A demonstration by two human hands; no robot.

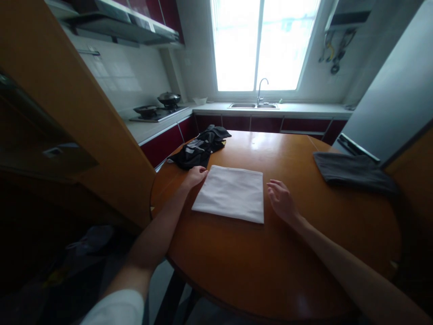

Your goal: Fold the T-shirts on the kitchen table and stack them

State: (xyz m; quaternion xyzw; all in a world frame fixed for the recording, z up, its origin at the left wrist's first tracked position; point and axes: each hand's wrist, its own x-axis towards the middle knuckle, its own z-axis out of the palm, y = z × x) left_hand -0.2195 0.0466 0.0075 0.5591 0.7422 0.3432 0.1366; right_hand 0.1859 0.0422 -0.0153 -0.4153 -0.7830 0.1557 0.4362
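Observation:
A white cloth (232,192), folded into a flat, nearly square shape, lies on the wooden table (233,266) in front of me. By its upper left corner is my left hand (197,176), fingers loosely bent and with nothing visible in them; whether the fingertips touch the cloth's edge I cannot tell. My right hand (280,199) hovers or rests just off the cloth's right edge, a small gap between them, its fingers slightly curled, apart and holding nothing. Beyond my left hand sits a crumpled black garment (199,146) with white and yellow marks.
A folded dark grey cloth (353,171) lies at the table's right side. Behind stand a counter with a double sink (255,106) and a stove (160,115) bearing a lidded wok (169,98) and a pan (145,109). A fridge (389,85) rises at the right, a wooden panel (84,104) at the left.

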